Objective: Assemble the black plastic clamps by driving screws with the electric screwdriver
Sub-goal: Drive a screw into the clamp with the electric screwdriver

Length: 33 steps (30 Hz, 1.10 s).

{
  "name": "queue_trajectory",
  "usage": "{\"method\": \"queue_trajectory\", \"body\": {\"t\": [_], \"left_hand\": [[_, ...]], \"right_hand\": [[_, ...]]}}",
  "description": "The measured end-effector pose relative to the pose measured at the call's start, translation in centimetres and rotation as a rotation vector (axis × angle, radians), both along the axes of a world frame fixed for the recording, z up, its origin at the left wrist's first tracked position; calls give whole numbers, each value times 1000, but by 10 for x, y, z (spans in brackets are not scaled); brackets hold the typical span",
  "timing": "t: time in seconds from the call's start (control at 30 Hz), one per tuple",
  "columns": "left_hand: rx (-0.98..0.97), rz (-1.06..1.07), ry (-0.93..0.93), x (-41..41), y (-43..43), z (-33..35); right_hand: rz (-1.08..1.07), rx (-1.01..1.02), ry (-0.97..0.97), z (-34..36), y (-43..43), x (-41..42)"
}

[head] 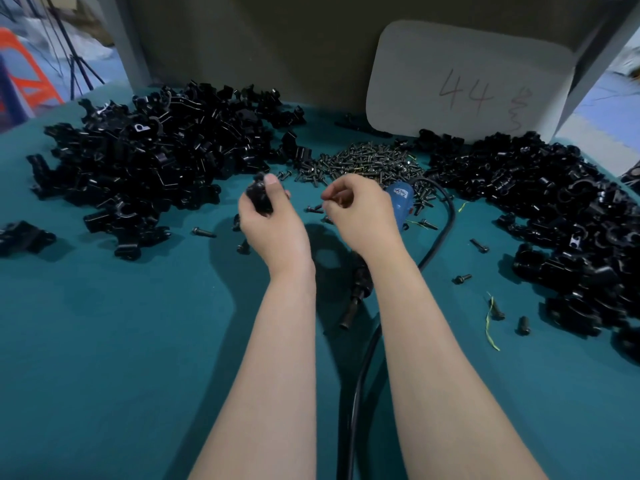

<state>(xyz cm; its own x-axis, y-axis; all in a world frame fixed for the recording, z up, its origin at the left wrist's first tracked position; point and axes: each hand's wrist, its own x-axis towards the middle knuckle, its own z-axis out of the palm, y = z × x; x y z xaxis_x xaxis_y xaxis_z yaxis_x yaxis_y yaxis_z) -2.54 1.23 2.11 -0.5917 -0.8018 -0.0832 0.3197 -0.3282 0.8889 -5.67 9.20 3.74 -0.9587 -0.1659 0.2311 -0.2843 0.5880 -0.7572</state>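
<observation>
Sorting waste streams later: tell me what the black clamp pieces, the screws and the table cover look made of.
Clamp pieces: apparently moulded plastic, glossy black, bright highlights along edges.
Screws: likely metal, dark grey, small glints; the coating cannot be told.
Table cover: looks like teal cloth or felt, matte, no reflections, soft shadows.

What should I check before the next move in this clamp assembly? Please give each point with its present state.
1. Clamp gripped in left hand: ok.
2. Right hand holds a screw: cannot tell; the fingertips pinch together, but what they hold is too small to see.
3. More screws near: ok, the screw pile lies just beyond the hands.
4. Electric screwdriver near: ok, it lies by the right hand, unheld.
5. Clamp holes aligned: cannot tell, the left hand covers them.
</observation>
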Motion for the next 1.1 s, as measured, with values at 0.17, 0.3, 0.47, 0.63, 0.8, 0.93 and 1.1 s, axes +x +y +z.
{"method": "queue_trajectory", "body": {"t": [0.17, 0.3, 0.47, 0.63, 0.8, 0.93, 1.1], "left_hand": [[135, 97, 225, 6, -11, 18], [200, 28, 220, 7, -7, 16], [439, -234, 158, 2, -2, 7], [549, -365, 100, 0, 2, -2], [464, -377, 86, -2, 9, -1], [287, -364, 27, -3, 13, -2], [134, -368, -36, -3, 14, -3]], "right_hand": [[226, 44, -150, 1, -41, -4], [-24, 355, -133, 1, -35, -20], [-73, 674, -210, -4, -28, -19], [-87, 151, -127, 0, -5, -18], [27, -325, -180, 7, 20, -1], [78, -197, -164, 9, 21, -2], [101, -153, -160, 11, 24, -2]]}}
